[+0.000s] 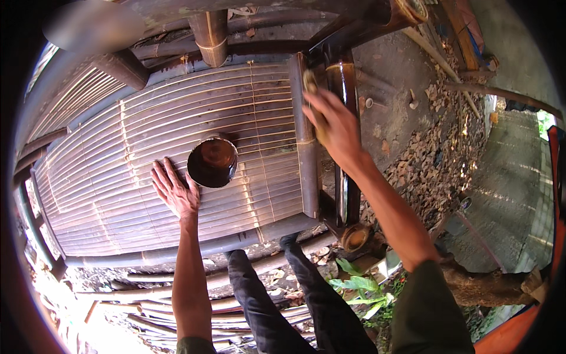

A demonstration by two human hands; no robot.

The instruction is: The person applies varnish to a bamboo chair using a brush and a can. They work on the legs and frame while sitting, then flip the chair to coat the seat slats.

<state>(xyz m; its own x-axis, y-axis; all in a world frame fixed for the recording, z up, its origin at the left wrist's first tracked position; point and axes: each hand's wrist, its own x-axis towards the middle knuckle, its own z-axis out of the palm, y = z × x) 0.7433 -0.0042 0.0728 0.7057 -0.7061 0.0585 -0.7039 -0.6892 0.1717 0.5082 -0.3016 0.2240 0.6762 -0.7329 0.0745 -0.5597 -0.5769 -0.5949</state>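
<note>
My left hand [175, 192] lies flat with its fingers spread on the slatted bamboo seat [147, 135] of a bench. Just beside its thumb stands a round open tin [213, 162] with dark reddish-brown liquid inside. Farther right, my right hand [336, 127] grips a brush [311, 82], whose head points away from me. That brush is over the bamboo pole [303, 135] along the seat's right edge; whether its bristles touch the pole I cannot tell. Beside the hand runs a glossy dark bamboo rail [348, 194], shinier than the paler seat slats.
Thick bamboo posts [210, 38] rise at the bench's far side. To the right, rubble [413, 159] covers part of the ground. Near my legs are several loose bamboo poles [159, 312] and a green leafy plant [362, 283].
</note>
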